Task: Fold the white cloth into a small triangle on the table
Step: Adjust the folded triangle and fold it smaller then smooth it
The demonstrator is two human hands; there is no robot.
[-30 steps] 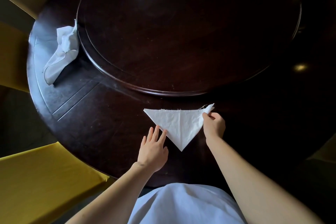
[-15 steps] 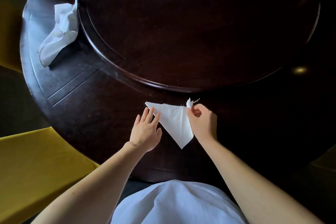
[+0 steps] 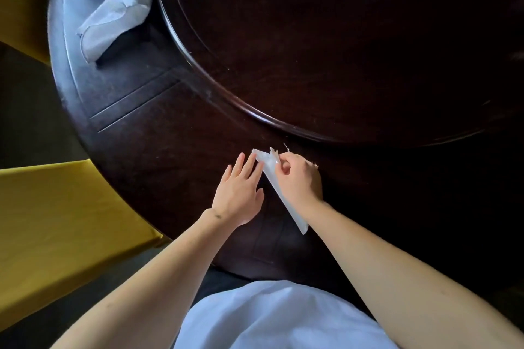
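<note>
The white cloth [image 3: 273, 178] lies near the front edge of the dark round table [image 3: 170, 150], folded over so only a narrow strip shows, running from its far corner down to a point near my right wrist. My right hand [image 3: 299, 176] pinches the cloth's right corner and holds it over the left corner, covering most of the cloth. My left hand [image 3: 239, 193] rests flat with fingers apart, its fingertips pressing the cloth's left corner onto the table.
A second, crumpled white cloth [image 3: 113, 5] lies at the table's far left. A raised round turntable [image 3: 340, 51] fills the table's middle. Yellow chairs [image 3: 56, 221] stand on the left.
My right hand has carried the cloth's right corner across to the left, folding the triangle in half. My left hand slid up to the left corner. The camera moved closer.
</note>
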